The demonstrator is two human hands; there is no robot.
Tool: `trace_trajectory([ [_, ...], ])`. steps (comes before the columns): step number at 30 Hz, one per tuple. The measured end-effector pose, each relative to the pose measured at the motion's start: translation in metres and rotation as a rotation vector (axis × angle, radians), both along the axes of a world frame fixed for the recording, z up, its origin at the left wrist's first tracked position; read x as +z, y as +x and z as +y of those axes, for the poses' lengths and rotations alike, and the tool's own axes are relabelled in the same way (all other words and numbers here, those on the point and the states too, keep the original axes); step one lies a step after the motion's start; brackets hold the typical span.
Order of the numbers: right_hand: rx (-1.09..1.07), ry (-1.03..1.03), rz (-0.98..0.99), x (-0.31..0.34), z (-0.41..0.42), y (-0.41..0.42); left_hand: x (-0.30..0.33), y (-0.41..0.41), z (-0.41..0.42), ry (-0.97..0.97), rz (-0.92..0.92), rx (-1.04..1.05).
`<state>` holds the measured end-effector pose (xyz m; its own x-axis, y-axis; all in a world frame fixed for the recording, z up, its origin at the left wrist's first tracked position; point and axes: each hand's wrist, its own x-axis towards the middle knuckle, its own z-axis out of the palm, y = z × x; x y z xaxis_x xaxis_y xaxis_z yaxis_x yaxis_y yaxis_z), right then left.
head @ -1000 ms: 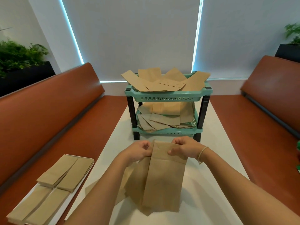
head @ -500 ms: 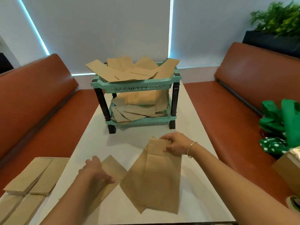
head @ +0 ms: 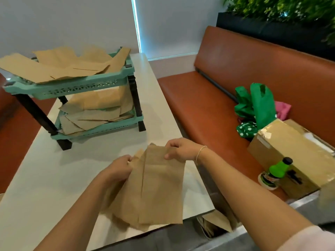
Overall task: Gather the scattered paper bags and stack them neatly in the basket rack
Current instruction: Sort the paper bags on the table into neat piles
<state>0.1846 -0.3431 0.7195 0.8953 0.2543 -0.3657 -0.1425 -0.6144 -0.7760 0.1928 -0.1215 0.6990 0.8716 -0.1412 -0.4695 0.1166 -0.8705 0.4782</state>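
Both hands grasp the top edge of a small bundle of paper bags (head: 155, 187): the right hand (head: 181, 151) pinches one upper corner and the left hand (head: 117, 168) the other, probably to square them. They hang over the table (head: 54, 178), short of the basket rack (head: 87, 86), whose two tiers hold untidy bags.

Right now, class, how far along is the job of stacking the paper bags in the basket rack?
Done: little. Bags in the top basket and lower basket of the rack lie jumbled, some overhanging. In hand: the left hand and right hand pinch the top edge of a few paper bags over the table. Left: place these and tidy both baskets.
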Motion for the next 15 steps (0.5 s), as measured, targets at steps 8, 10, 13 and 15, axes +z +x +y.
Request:
trace_trajectory([
  [8,-0.261,0.011,-0.002,-0.006,-0.113,-0.025,0.003,-0.002,-0.136,-0.537,0.052,0.127],
  [10,-0.277,-0.132,0.001,-0.010,-0.141,-0.029,-0.005,0.000,-0.160,-0.641,0.038,0.181],
  [13,-0.315,-0.479,-0.061,-0.026,-0.181,-0.035,-0.020,0.004,-0.189,-0.597,-0.087,0.135],
  [15,-0.383,-0.573,-0.043,-0.045,-0.203,-0.041,-0.027,0.006,-0.204,-0.500,-0.168,0.072],
])
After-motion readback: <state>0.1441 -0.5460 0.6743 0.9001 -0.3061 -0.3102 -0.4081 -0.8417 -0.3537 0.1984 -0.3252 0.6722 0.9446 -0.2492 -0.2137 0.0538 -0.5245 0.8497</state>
